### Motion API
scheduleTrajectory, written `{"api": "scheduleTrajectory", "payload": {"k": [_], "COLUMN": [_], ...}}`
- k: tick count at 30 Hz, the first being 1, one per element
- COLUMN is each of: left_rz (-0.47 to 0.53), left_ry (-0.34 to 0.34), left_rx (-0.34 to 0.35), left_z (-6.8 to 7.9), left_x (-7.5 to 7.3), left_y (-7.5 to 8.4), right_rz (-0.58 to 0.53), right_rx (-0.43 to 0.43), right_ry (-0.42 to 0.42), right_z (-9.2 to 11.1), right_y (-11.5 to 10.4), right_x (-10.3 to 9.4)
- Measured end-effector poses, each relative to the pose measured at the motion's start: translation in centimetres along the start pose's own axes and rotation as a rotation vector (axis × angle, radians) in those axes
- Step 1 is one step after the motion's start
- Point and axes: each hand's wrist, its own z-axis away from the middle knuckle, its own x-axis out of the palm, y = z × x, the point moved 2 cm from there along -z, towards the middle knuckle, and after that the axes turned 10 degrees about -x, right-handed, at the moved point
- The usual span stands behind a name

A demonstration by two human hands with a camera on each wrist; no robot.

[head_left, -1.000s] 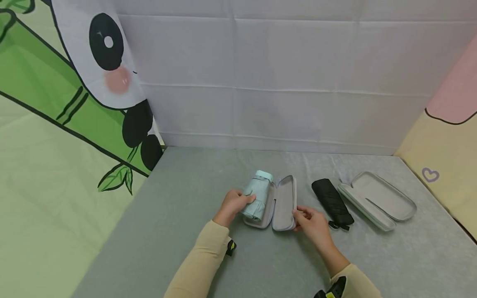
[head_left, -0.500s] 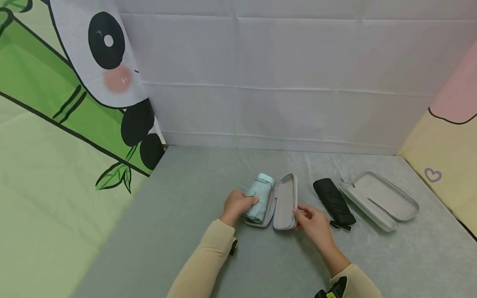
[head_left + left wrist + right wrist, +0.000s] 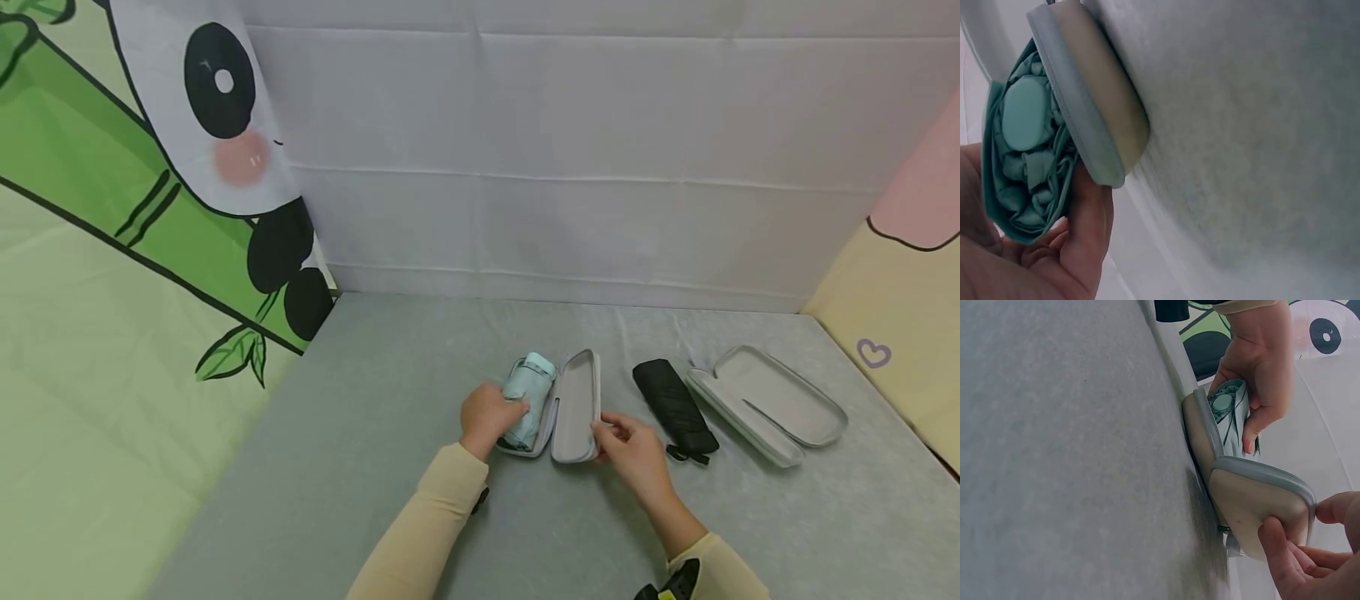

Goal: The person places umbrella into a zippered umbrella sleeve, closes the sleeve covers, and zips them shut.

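Note:
My left hand (image 3: 489,415) grips a folded mint-green umbrella (image 3: 531,385), thumb across its top. The umbrella sits in the left half of an open zippered case (image 3: 576,408) with a grey lining. In the left wrist view, the umbrella's end with its handle button (image 3: 1025,114) stands out above the case rim. With thumb and fingers, my right hand (image 3: 628,446) pinches the edge of the case's raised lid, whose outside (image 3: 1260,500) shows in the right wrist view.
To the right lies a folded black umbrella (image 3: 675,407) with a strap. Beyond it rests a second open case (image 3: 780,396), partly beside the black umbrella. A white cloth wall (image 3: 562,158) stands behind the grey table (image 3: 337,467).
My left hand has moved a little right and lowered the mint-green umbrella further into the case half. My right hand keeps its hold on the lid.

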Motion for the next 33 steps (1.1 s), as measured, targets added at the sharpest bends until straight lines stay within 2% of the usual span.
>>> {"api": "scheduleTrajectory", "payload": {"k": [7, 14, 20, 23, 27, 29, 33], "left_rz": [-0.031, -0.041, -0.108, -0.166, -0.292, -0.376, -0.563], "left_ry": [-0.005, -0.029, -0.037, -0.042, -0.057, -0.058, -0.043], "left_rx": [0.043, 0.039, 0.045, 0.049, 0.028, 0.023, 0.059], "left_z": [0.2, 0.5, 0.6, 0.6, 0.3, 0.2, 0.2], "left_x": [0.0, 0.0, 0.2, 0.3, 0.4, 0.5, 0.4], "left_y": [0.3, 0.3, 0.5, 0.6, 0.7, 0.7, 0.8], "right_rz": [-0.012, -0.025, -0.016, -0.002, 0.024, 0.025, 0.010], "right_rx": [-0.008, 0.014, 0.012, 0.007, -0.005, -0.004, 0.000], "right_ry": [0.006, 0.010, 0.014, 0.018, 0.019, 0.015, 0.012], "right_z": [0.3, 0.5, 0.5, 0.5, 0.4, 0.4, 0.5], "right_y": [-0.4, -0.4, -0.4, -0.5, -0.6, -0.6, -0.6], "right_x": [0.3, 0.8, 1.1, 1.1, 1.3, 1.4, 1.7]}}
